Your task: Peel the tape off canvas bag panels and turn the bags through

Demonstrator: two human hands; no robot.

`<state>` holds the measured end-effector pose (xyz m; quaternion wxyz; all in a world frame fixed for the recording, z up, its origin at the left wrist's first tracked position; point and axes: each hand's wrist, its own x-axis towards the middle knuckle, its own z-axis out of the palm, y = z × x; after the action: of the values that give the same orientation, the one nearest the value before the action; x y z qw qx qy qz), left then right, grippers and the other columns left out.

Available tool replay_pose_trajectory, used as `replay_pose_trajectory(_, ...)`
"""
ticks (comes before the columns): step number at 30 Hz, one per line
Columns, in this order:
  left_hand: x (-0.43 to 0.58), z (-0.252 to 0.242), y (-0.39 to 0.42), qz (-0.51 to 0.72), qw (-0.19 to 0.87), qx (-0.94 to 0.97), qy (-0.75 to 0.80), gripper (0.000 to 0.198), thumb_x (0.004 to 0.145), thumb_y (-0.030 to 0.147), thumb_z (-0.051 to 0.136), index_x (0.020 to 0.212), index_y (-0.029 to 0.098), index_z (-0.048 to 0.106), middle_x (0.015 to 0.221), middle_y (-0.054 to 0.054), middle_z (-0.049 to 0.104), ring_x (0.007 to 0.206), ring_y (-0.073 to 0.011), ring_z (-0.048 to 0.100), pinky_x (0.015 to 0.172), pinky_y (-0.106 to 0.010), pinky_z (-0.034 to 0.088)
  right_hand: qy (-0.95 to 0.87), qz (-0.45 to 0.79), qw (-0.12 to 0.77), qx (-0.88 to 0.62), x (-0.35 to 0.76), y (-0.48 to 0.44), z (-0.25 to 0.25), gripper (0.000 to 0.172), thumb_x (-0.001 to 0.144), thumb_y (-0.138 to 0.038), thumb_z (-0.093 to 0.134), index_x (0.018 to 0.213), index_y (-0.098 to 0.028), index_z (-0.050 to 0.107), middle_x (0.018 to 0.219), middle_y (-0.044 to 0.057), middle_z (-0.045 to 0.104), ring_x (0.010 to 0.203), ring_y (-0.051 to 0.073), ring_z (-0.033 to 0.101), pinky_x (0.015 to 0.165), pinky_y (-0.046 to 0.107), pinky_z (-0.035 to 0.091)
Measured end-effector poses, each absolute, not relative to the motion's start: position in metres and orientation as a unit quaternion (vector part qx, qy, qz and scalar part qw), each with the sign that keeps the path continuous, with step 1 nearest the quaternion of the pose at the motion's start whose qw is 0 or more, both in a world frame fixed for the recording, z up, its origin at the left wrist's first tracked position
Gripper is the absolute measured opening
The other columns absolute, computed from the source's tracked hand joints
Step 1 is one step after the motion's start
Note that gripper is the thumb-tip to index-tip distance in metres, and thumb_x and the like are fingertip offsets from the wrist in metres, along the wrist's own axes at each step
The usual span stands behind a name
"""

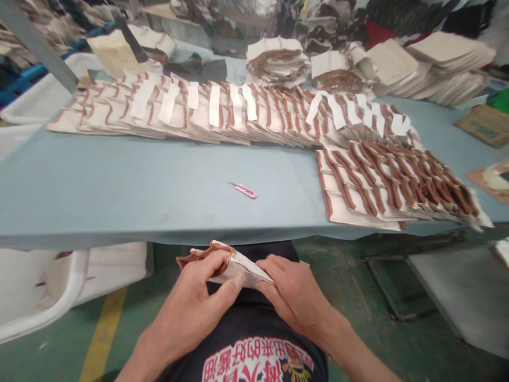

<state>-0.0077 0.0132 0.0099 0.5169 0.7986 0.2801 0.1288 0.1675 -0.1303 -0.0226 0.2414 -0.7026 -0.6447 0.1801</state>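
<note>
Both my hands are below the table's front edge, over my lap, holding a small stack of white pieces with brown trim (233,265). My left hand (194,302) wraps its fingers over the stack's left side, thumb pressed on the white face. My right hand (292,294) pinches the stack's right end. A pink thread snipper (243,189) lies alone on the blue table (119,185), beyond my hands. Long overlapping rows of the same pieces (222,114) are spread across the table's far half, several with white strips on them.
Another fanned batch of brown-trimmed pieces (393,185) lies at the table's right. Piles of cut pieces (433,66) stand at the back. A white plastic bin (59,286) sits under the table on my left; a grey board (469,292) lies on the green floor at right.
</note>
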Motion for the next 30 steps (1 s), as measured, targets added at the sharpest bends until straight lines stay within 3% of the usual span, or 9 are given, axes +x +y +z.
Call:
replay_pose_trajectory(2,-0.004,0.014,0.012,0.111,0.515,0.801,0.284,0.026,0.097,0.031,0.054,0.076,0.020,0.066,0.077,0.000,0.068,0.070,-0.0166,0.059,0.065,-0.026,0.045,-0.602,0.235,0.302,-0.701,0.163,-0.126,-0.017,0.011,0.099,-0.023,0.064,0.109,-0.019,0.065,0.094,0.004,0.072,0.081,0.020,0.065,0.071,0.031,0.042)
replay_pose_trajectory(7,-0.003,0.019,0.011,0.081,0.535,0.799,0.261,0.029,0.099,0.031,0.052,0.078,0.019,0.067,0.068,0.003,0.064,0.062,-0.0137,0.055,0.058,-0.024,0.042,-0.469,0.365,0.455,-0.663,0.161,-0.111,0.001,0.022,0.086,-0.034,0.076,0.095,-0.021,0.060,0.081,-0.003,0.060,0.069,0.013,0.053,0.066,0.027,0.043)
replay_pose_trajectory(12,-0.001,0.029,0.010,0.094,0.493,0.827,0.254,0.024,0.094,0.025,0.052,0.074,0.019,0.065,0.066,0.003,0.065,0.061,-0.0127,0.057,0.057,-0.023,0.041,-0.403,0.544,0.448,-0.584,0.172,-0.098,0.010,0.029,0.089,-0.044,0.073,0.090,-0.020,0.056,0.074,-0.005,0.053,0.064,0.011,0.045,0.059,0.025,0.036)
replay_pose_trajectory(16,-0.001,0.034,0.008,0.090,0.494,0.829,0.245,0.026,0.095,0.025,0.051,0.074,0.019,0.066,0.065,0.003,0.063,0.060,-0.0123,0.056,0.056,-0.022,0.042,-0.360,0.631,0.460,-0.510,0.176,-0.097,0.006,0.044,0.084,-0.052,0.083,0.087,-0.020,0.054,0.075,-0.006,0.050,0.065,0.010,0.041,0.058,0.023,0.033)
replay_pose_trajectory(24,0.000,0.030,0.004,0.114,0.535,0.803,0.236,0.027,0.091,0.022,0.052,0.067,0.019,0.063,0.058,0.005,0.052,0.055,-0.0109,0.046,0.052,-0.022,0.038,-0.306,0.700,0.470,-0.443,0.173,-0.102,-0.006,0.057,0.079,-0.065,0.086,0.083,-0.021,0.051,0.065,-0.010,0.046,0.057,0.007,0.033,0.051,0.021,0.025)
replay_pose_trajectory(30,0.001,0.024,0.003,0.109,0.575,0.774,0.242,0.023,0.090,0.024,0.055,0.069,0.019,0.064,0.059,0.004,0.050,0.056,-0.0116,0.045,0.053,-0.023,0.037,-0.303,0.686,0.468,-0.468,0.171,-0.106,-0.012,0.056,0.082,-0.068,0.081,0.080,-0.021,0.050,0.065,-0.008,0.049,0.057,0.008,0.040,0.053,0.021,0.030)
